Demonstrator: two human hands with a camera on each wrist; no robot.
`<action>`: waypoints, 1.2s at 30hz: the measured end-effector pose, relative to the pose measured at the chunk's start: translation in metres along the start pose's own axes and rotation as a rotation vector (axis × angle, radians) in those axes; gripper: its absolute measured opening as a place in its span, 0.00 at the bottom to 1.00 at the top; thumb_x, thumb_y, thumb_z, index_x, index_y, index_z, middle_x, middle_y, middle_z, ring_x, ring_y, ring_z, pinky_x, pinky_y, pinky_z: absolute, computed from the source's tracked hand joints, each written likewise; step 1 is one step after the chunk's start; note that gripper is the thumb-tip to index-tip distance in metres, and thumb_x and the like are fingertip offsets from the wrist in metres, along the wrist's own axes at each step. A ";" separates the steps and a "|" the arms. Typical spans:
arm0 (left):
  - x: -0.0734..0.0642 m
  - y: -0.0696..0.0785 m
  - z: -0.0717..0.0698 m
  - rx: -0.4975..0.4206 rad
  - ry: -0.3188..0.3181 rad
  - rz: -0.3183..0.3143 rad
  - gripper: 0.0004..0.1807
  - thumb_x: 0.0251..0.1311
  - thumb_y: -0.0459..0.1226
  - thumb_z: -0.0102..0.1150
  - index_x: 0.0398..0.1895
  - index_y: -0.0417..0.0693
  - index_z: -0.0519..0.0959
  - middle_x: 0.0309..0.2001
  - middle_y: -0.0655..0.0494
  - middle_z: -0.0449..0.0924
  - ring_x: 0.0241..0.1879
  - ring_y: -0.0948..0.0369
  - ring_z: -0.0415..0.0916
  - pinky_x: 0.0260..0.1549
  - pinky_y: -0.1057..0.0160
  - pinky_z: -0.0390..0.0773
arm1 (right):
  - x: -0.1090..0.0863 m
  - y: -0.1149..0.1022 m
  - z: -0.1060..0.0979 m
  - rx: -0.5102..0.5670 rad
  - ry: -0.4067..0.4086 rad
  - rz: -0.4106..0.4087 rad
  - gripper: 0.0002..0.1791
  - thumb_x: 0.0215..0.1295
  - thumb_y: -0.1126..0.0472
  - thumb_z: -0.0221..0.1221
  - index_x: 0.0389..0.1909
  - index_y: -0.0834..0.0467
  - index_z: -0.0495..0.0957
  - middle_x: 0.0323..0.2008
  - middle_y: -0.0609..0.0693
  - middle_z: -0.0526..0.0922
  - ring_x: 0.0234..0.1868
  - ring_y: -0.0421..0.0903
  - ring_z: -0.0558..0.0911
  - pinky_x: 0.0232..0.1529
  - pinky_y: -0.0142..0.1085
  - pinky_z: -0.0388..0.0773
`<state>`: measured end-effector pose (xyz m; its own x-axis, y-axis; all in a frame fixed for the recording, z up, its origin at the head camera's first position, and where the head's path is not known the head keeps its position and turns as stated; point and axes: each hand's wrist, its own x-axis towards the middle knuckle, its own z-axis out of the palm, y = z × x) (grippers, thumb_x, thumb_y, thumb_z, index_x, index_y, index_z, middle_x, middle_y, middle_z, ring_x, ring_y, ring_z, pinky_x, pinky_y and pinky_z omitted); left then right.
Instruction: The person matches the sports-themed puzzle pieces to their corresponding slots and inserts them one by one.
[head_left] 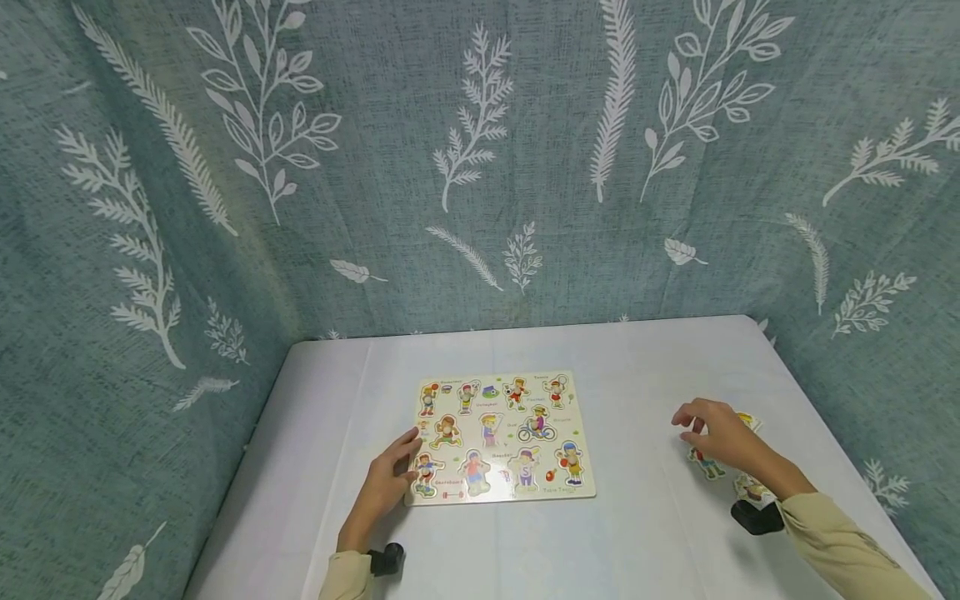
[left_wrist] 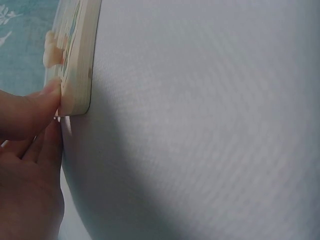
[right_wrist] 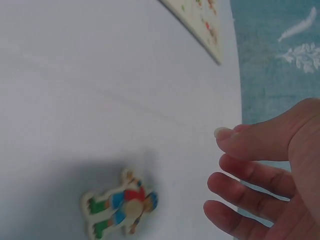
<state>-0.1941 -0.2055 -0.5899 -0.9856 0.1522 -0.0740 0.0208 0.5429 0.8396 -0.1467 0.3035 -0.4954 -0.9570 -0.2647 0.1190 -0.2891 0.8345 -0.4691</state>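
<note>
A wooden peg-puzzle board (head_left: pixel 498 454) with printed sports figures lies flat. My left hand (head_left: pixel 385 482) rests against its left edge, thumb and a fingertip touching the rim. In the left wrist view, the thumb (left_wrist: pixel 37 112) lies at the board's corner (left_wrist: pixel 77 95). To the right of the board, my right hand (head_left: pixel 720 433) hovers above loose puzzle pieces, fingers relaxed and holding nothing. One loose piece, a figure in blue and red with green legs (right_wrist: pixel 122 205), shows below this hand in the right wrist view. The forearm partly hides other pieces.
Another loose piece (head_left: pixel 752 490) lies near the black wrist camera (head_left: pixel 757 518) on the right arm. A white cloth covers the table (head_left: pixel 525 550). Patterned green fabric (head_left: pixel 390 167) hangs behind and along both sides.
</note>
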 end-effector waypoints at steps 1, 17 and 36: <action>0.000 0.000 0.000 0.001 0.001 -0.002 0.31 0.51 0.18 0.56 0.62 0.36 0.69 0.70 0.51 0.59 0.69 0.47 0.55 0.63 0.52 0.64 | -0.002 0.002 0.000 -0.004 -0.005 0.013 0.09 0.51 0.73 0.65 0.33 0.62 0.81 0.29 0.48 0.80 0.27 0.38 0.73 0.25 0.32 0.74; -0.001 -0.002 0.001 -0.003 0.008 0.010 0.31 0.51 0.18 0.56 0.63 0.36 0.69 0.70 0.50 0.59 0.69 0.47 0.55 0.64 0.53 0.64 | -0.034 0.029 0.017 -0.045 -0.074 0.127 0.07 0.49 0.73 0.64 0.28 0.60 0.80 0.24 0.43 0.74 0.25 0.38 0.67 0.20 0.30 0.67; -0.002 0.000 0.000 -0.010 0.003 -0.007 0.31 0.51 0.18 0.56 0.62 0.36 0.69 0.70 0.50 0.59 0.69 0.46 0.54 0.64 0.49 0.62 | -0.029 0.027 0.025 -0.066 -0.058 0.186 0.05 0.50 0.74 0.63 0.26 0.62 0.80 0.23 0.46 0.74 0.26 0.42 0.70 0.23 0.34 0.71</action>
<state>-0.1916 -0.2056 -0.5900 -0.9862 0.1454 -0.0785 0.0118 0.5357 0.8443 -0.1263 0.3215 -0.5329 -0.9915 -0.1290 -0.0152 -0.1108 0.9009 -0.4197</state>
